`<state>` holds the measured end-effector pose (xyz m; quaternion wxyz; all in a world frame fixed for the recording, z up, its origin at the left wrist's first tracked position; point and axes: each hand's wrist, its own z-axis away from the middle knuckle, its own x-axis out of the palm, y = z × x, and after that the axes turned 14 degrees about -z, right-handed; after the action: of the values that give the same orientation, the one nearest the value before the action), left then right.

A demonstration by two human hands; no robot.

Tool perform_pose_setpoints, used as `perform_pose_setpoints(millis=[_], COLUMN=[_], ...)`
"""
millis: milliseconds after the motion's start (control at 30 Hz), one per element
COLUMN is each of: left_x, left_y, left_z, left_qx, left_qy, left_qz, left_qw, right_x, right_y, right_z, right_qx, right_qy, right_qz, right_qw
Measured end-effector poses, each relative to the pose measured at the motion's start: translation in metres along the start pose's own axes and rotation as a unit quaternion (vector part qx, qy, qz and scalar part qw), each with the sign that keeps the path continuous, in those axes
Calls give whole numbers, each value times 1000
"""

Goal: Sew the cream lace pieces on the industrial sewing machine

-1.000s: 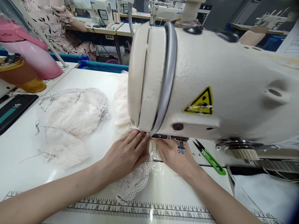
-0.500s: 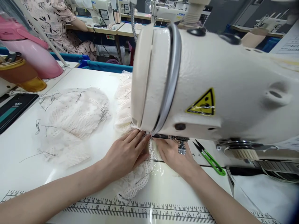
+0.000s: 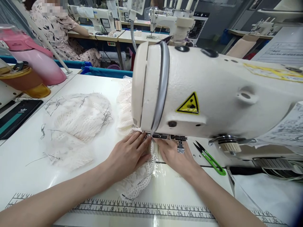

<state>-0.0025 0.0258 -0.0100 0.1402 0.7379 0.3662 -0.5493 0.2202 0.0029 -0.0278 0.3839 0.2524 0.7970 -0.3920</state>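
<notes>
A cream sewing machine (image 3: 213,94) fills the right of the view, its head over the needle area. A strip of white lace (image 3: 137,181) runs from the table's near edge up under the head. My left hand (image 3: 129,153) lies flat on the lace, fingers stretched toward the presser foot. My right hand (image 3: 174,154) rests flat on the other side of the lace, its fingertips hidden under the machine head. More gathered lace (image 3: 124,107) piles up behind the needle.
A heap of white lace pieces with loose threads (image 3: 75,123) lies to the left. Green thread snips (image 3: 210,159) rest right of my right hand. A printed ruler (image 3: 142,211) edges the table. A pink bottle (image 3: 35,60) and phone (image 3: 16,116) sit far left. A person sits at another machine behind.
My hands and the lace stay almost where they were. The view has tilted up slightly, showing more of the room behind the machine.
</notes>
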Motion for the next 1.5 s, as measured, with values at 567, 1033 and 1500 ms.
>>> perform_pose_setpoints(millis=[567,1033,1500], left_x=[-70,-85,-64], left_y=[-6,0,3], left_z=[20,52,17], left_qx=[293,-148,-17], left_qy=[61,-120,-38], left_qz=[-26,200,86], left_qw=[954,961,995], right_x=[-13,-17,-10], right_y=[-16,-19,-26], right_z=[-24,-20,-22], right_qx=[-188,-156,-181], right_qy=[-14,-65,-21], right_qz=[-59,-83,-45], right_qw=[980,982,982])
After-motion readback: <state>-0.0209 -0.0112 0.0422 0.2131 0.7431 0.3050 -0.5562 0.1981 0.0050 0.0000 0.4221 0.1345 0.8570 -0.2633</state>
